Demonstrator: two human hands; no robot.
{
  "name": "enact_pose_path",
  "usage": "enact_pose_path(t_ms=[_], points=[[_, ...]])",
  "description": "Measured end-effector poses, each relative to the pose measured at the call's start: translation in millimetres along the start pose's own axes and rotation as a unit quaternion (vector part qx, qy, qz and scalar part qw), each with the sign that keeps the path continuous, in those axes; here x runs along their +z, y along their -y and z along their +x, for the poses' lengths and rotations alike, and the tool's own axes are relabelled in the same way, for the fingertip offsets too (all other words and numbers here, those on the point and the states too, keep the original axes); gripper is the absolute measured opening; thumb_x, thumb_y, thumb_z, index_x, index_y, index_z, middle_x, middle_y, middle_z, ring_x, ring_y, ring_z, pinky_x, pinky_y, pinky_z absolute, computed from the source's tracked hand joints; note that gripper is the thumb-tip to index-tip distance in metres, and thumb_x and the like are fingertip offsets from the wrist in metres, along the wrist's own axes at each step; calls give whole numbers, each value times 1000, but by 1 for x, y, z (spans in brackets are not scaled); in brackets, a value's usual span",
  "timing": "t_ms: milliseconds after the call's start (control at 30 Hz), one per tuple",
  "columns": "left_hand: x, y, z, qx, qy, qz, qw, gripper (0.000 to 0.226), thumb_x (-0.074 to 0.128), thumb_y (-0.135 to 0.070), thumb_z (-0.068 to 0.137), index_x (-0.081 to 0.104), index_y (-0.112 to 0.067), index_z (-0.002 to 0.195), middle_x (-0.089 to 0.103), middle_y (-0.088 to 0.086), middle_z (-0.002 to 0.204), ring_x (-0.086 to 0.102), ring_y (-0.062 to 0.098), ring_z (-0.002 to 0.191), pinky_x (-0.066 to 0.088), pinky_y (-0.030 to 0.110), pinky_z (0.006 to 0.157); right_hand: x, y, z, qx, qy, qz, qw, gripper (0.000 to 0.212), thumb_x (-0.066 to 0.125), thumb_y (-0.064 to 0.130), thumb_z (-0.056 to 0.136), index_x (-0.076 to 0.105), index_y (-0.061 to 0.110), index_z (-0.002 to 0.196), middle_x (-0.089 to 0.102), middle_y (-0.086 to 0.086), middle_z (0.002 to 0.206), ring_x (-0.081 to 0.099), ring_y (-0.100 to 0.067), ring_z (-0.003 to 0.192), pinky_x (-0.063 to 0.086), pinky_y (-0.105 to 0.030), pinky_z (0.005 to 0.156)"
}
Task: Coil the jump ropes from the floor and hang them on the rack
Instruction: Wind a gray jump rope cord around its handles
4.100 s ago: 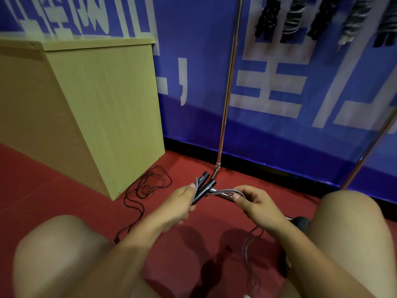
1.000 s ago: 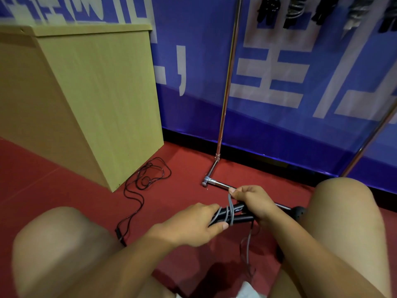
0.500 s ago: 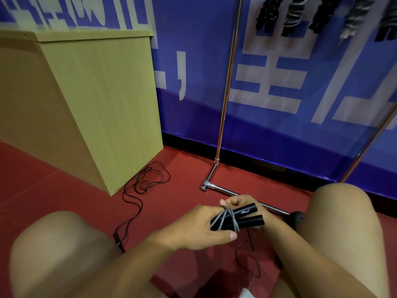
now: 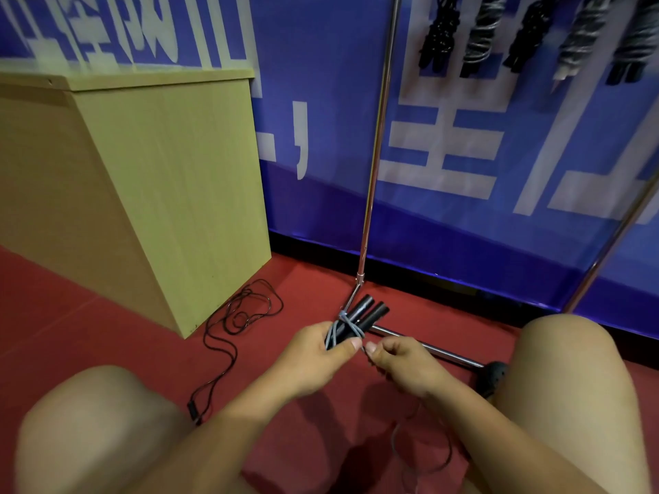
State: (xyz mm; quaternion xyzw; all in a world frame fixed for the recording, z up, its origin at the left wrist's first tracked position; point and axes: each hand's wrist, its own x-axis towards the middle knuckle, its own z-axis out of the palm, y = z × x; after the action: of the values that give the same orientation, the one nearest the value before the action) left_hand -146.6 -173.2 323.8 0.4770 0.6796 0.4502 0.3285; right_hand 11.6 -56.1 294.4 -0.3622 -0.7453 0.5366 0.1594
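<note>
A red floor (image 4: 114, 336) runs up to a blue banner (image 4: 321, 101) with large white characters, and I look down on it between two bare knees. At the left stands a pale wooden cabinet (image 4: 160, 194); its faces are shut from where I see it, so I cannot tell what, if anything, it holds.

From the head camera, which is my only view, the chrome rack (image 4: 372, 165) rises in front of the banner, its upright meeting a foot bar on the floor just beyond the hands. Near the top edge, five coiled ropes (image 4: 481, 33) hang from it side by side, some black and some grey.

The left hand (image 4: 313, 361) is closed around the jump rope handles (image 4: 363, 313), two black grips held together and pointing away and to the right, with the thumb pressed along the bundle. Several turns of grey cord (image 4: 347, 326) are wound around the handles just above that hand. The right hand (image 4: 403, 365) sits just beside it, thumb and forefinger pinched tight on the cord where it leaves the wraps. The loose remainder droops below the right wrist in faint loops over the floor.

A second black jump rope (image 4: 228, 336) lies uncoiled on the floor beside the cabinet's corner, trailing toward my left knee.
</note>
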Motion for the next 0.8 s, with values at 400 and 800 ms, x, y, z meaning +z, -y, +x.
enact_pose_path(t_ms=[400, 800], points=[[-11, 14, 18, -65, -84, 200, 974, 18, 61, -32, 92, 64, -17, 101, 68, 0, 92, 64, 21, 85, 44, 30, 67, 1, 0, -12, -112, 76, -116, 984, 40, 60, 50, 84, 63, 10, 86, 48, 9, 67, 41, -5, 64, 38, -30, 62], [11, 19, -1, 13, 133, 431, 892, 26, 56, -39, 95, 48, -22, 111, 65, 10, 112, 62, 37, 102, 47, 39, 78, 0, 1, -18, -236, -17, -371, 898, 45, 30, 61, 89, 61, 32, 103, 61, 11, 96, 63, -15, 92, 50, -37, 74]])
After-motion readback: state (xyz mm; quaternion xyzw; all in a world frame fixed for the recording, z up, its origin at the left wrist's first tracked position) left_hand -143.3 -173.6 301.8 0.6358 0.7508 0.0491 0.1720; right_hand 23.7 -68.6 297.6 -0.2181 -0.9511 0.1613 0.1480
